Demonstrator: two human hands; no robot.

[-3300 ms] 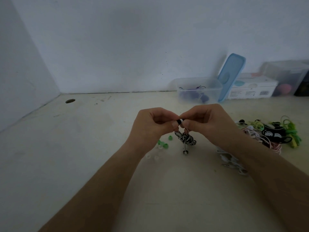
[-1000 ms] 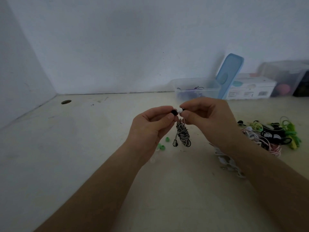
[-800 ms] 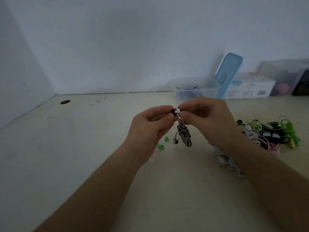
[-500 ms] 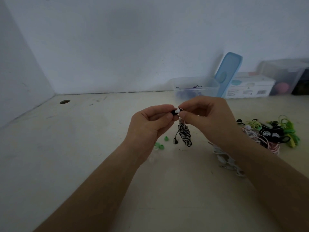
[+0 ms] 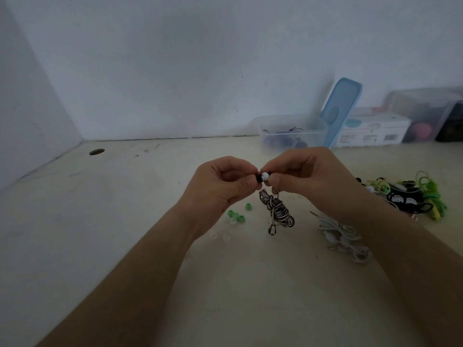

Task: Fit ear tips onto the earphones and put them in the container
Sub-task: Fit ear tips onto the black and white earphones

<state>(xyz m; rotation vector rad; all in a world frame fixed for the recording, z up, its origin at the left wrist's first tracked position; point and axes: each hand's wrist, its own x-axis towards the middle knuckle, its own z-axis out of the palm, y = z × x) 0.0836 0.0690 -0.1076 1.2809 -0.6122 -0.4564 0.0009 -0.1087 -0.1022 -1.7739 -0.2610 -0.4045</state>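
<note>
Bare left hand (image 5: 220,187), bare right hand (image 5: 309,179), forearms (image 5: 140,266) uncovered, short fingernails

only one view is given, taken by a wide-angle camera worn on the head. it is aimed forward and down, so the left hand (image 5: 220,186) and the right hand (image 5: 308,181) are caught close in, near the middle of the frame. an ear tip (image 5: 259,178) is pinched by the left and an earphone (image 5: 265,175) by the right. both forearms are seen entering from the bottom edge. beyond the hands the table (image 5: 125,221) is followed back to the wall (image 5: 175,71), with a clear container (image 5: 293,132) just past the right hand.
</note>
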